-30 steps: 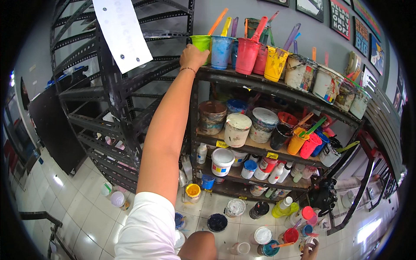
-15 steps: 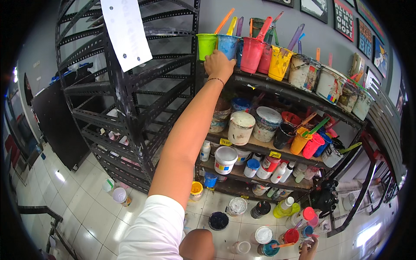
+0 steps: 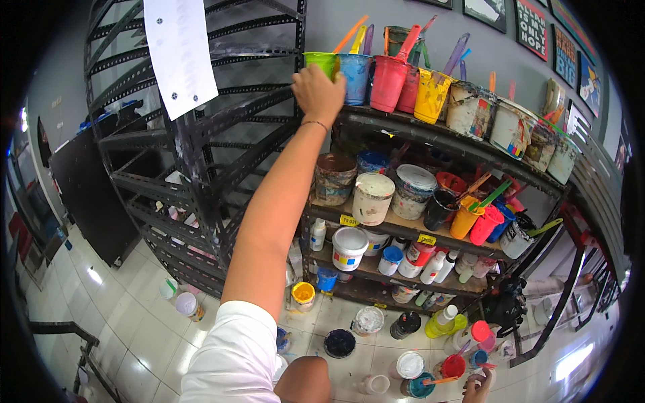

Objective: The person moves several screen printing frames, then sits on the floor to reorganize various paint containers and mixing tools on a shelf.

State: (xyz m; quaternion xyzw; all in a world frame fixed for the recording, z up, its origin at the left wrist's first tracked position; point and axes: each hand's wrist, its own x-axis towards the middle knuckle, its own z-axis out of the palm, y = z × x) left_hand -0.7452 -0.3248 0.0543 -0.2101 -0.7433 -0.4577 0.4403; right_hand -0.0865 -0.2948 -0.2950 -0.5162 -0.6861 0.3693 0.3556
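Note:
My left hand (image 3: 319, 92) reaches up to the far-left end of the top shelf, its fingers curved around a lime-green plastic cup (image 3: 321, 62), the lower part of which the hand hides. An orange stick (image 3: 353, 33) leans out near that cup's rim. Just right of the hand stands a blue paint-smeared cup (image 3: 354, 77) with a yellow-handled tool, then a pink-red cup (image 3: 390, 84) and a yellow cup (image 3: 431, 95). Low at the right, my right hand (image 3: 476, 387) is partly in view with bent fingers, near a red paint pot (image 3: 452, 366); what it holds, if anything, is unclear.
Lower shelves (image 3: 403, 225) carry several paint tubs and bottles. A black perforated metal rack (image 3: 195, 161) stands at left, with a white printed sheet (image 3: 181, 60) hanging before it. Several open pots, including a dark one (image 3: 339, 343), are on the tiled floor around my knee (image 3: 304, 381).
My left hand has moved left from the blue cup to the green one. The blue cup now shows fully. My right hand has barely shifted.

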